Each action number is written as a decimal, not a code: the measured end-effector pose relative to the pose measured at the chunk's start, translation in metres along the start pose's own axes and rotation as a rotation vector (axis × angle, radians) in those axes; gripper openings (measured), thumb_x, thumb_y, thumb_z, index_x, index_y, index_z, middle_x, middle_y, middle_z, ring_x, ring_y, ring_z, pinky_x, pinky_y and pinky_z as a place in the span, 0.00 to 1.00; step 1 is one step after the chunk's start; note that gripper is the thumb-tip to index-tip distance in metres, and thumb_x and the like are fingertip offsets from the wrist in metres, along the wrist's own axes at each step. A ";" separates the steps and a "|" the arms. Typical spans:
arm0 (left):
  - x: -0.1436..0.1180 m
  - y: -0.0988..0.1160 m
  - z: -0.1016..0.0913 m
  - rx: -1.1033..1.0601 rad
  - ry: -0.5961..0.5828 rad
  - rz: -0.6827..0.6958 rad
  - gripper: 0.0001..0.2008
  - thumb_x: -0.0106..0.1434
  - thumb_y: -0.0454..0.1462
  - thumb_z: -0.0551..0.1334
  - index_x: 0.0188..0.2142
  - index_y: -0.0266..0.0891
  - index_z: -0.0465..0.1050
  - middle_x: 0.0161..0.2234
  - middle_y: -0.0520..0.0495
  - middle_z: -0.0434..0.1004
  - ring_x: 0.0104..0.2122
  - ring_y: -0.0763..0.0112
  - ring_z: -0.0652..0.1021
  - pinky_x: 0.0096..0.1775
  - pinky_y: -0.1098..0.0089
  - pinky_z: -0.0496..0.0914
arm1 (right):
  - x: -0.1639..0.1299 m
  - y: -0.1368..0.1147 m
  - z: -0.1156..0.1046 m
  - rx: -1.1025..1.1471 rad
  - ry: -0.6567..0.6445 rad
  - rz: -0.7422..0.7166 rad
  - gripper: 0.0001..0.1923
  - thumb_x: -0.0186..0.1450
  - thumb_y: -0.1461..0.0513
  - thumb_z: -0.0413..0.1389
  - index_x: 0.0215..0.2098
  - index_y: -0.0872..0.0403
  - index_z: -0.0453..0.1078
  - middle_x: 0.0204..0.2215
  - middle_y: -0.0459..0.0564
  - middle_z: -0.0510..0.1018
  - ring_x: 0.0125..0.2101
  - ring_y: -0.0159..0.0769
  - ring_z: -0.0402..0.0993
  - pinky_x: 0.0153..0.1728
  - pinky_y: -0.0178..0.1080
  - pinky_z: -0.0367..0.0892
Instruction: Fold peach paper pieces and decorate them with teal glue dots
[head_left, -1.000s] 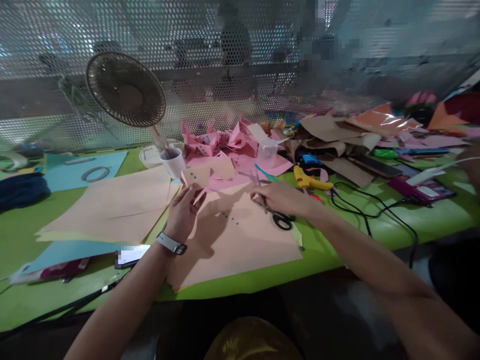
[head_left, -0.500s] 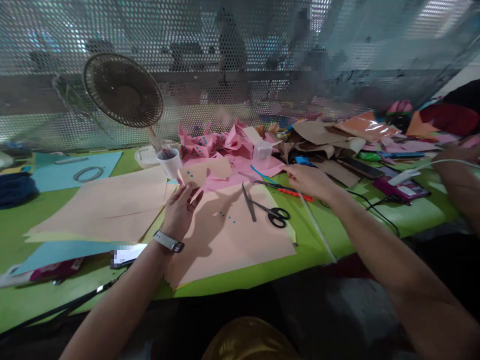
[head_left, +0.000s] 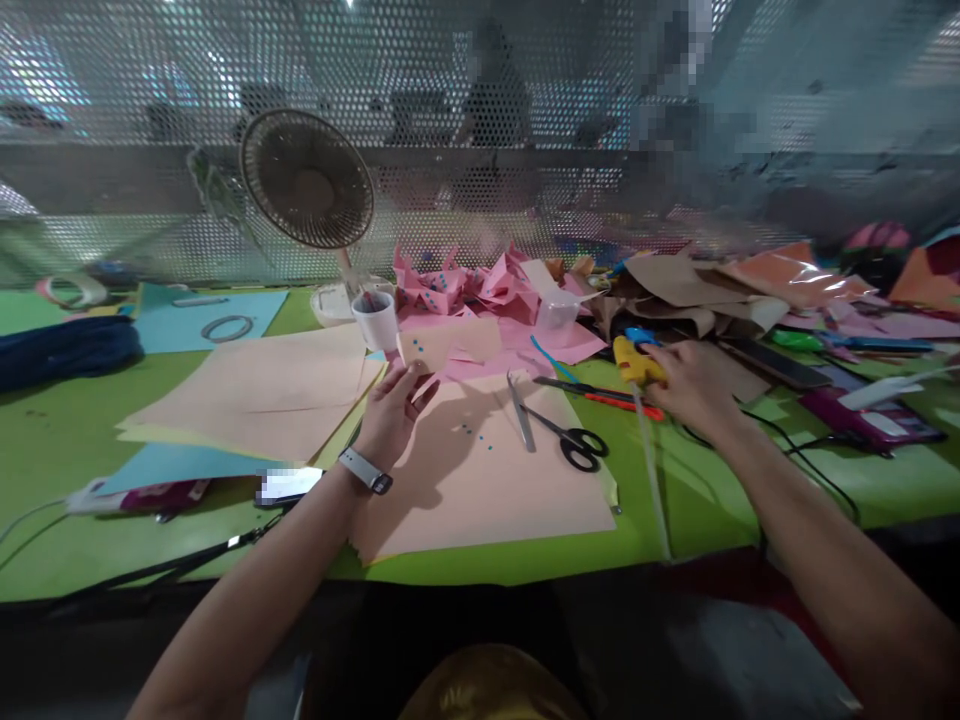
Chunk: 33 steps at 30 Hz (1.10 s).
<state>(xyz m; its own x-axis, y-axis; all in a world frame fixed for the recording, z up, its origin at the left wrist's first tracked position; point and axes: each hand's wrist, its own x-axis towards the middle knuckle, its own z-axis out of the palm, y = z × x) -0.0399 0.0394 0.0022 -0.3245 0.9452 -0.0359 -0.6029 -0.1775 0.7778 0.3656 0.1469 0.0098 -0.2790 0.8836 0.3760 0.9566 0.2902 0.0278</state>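
Head view: the left hand (head_left: 391,415) pinches a small peach paper piece (head_left: 420,349) upright in closed fingers. The right hand (head_left: 694,385) curls around the yellow glue gun (head_left: 634,360); grip it firmly by the handle and mind its trailing cord (head_left: 806,440). Scissors (head_left: 559,430) lie between the hands, and open peach sheet (head_left: 480,480) lies below them on the surface.

We have one head cam only, looking forward and down across the table (head_left: 90,440) toward the mesh wall (head_left: 150,90), hands close in.
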 end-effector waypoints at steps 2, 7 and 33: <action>-0.001 -0.001 0.001 0.001 -0.001 -0.004 0.11 0.49 0.37 0.76 0.30 0.38 0.78 0.34 0.50 0.81 0.38 0.72 0.80 0.47 0.66 0.75 | -0.002 -0.006 -0.006 0.139 0.220 0.086 0.27 0.58 0.66 0.57 0.56 0.60 0.69 0.47 0.64 0.71 0.50 0.48 0.68 0.51 0.43 0.65; -0.005 -0.002 0.004 0.009 0.000 -0.021 0.11 0.48 0.37 0.75 0.30 0.38 0.78 0.34 0.49 0.81 0.38 0.70 0.80 0.47 0.65 0.75 | 0.006 -0.059 -0.021 0.888 0.527 0.348 0.17 0.55 0.59 0.58 0.42 0.55 0.71 0.39 0.53 0.76 0.37 0.39 0.73 0.41 0.42 0.70; -0.020 -0.009 0.012 0.073 -0.061 -0.014 0.09 0.51 0.40 0.75 0.30 0.40 0.80 0.36 0.50 0.80 0.42 0.67 0.78 0.49 0.60 0.74 | -0.025 -0.208 -0.028 1.384 -0.247 -0.032 0.09 0.61 0.54 0.59 0.36 0.50 0.70 0.35 0.51 0.79 0.35 0.40 0.76 0.38 0.45 0.75</action>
<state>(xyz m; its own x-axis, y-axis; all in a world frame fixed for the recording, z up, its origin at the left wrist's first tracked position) -0.0199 0.0255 0.0035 -0.2700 0.9628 -0.0110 -0.5521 -0.1455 0.8210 0.1758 0.0540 0.0210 -0.4445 0.8687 0.2186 0.1329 0.3052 -0.9430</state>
